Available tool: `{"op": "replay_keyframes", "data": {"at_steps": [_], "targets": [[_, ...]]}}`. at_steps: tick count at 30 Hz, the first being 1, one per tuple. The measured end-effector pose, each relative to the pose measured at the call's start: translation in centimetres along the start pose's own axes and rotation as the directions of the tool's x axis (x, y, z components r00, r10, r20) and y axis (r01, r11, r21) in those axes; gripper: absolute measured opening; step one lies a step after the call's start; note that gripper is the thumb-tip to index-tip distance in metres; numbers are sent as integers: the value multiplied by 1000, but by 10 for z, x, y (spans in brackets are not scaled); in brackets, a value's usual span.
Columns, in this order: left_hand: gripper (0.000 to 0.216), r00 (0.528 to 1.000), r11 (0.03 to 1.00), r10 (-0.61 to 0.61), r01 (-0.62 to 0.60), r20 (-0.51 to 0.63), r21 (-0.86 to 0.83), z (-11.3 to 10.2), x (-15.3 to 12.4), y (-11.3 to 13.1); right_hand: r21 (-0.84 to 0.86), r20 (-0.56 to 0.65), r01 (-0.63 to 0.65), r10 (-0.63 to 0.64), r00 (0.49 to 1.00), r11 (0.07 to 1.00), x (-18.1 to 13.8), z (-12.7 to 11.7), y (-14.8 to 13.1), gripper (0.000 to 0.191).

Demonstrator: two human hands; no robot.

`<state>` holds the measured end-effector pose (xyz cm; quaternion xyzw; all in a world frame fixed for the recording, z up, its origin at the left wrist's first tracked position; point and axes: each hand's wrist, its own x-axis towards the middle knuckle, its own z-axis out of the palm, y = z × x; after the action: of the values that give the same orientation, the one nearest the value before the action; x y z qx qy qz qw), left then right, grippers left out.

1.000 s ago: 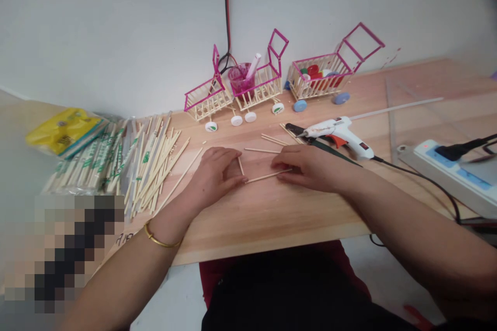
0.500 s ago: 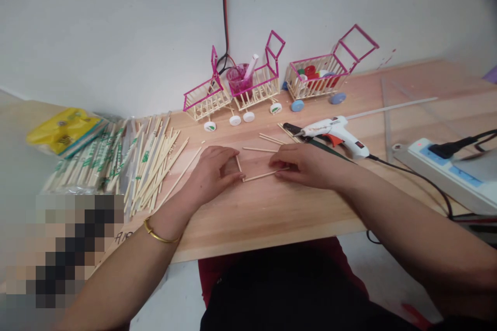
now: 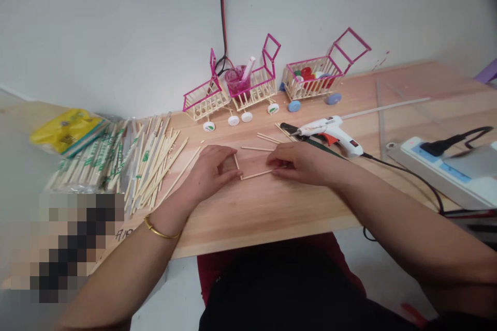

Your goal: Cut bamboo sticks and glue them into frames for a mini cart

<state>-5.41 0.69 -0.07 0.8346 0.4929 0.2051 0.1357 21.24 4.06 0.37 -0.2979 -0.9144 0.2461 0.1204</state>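
From here I have the left hand [image 3: 209,169], fingers apart, against the short stick [image 3: 237,163], the near stick [image 3: 256,174] running right to the right hand [image 3: 305,163], whose grip I can't tell.

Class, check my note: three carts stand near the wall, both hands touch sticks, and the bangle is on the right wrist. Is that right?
Not quite: the head view shows the bangle on the left wrist. Three carts do stand near the wall, and left hand and right hand both touch sticks.

Yellow packet [image 3: 65,128] at left, white power strip [image 3: 446,169] at right, cable [image 3: 222,15] along wall [image 3: 116,26]
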Motion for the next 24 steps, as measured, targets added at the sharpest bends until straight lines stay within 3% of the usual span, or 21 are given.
{"op": "replay_keyframes", "data": {"at_steps": [12,18,21,24], "targets": [[49,1000,1000,16,-16,9,-5,-1,-1,-1,24,-51,9,-8,999,1000,1,3,1,13],[48,1000,1000,26,-26,5,-17,-1,-2,-2,49,-298,3,12,955,999,5,10,3,18],[48,1000,999,23,-23,3,-22,-1,-2,-2,8,-428,-43,43,903,999,6,11,7,17],[49,1000,999,24,-24,1,-24,-1,-2,-3,-26,-480,-121,94,872,992,7,12,11,21]]}}
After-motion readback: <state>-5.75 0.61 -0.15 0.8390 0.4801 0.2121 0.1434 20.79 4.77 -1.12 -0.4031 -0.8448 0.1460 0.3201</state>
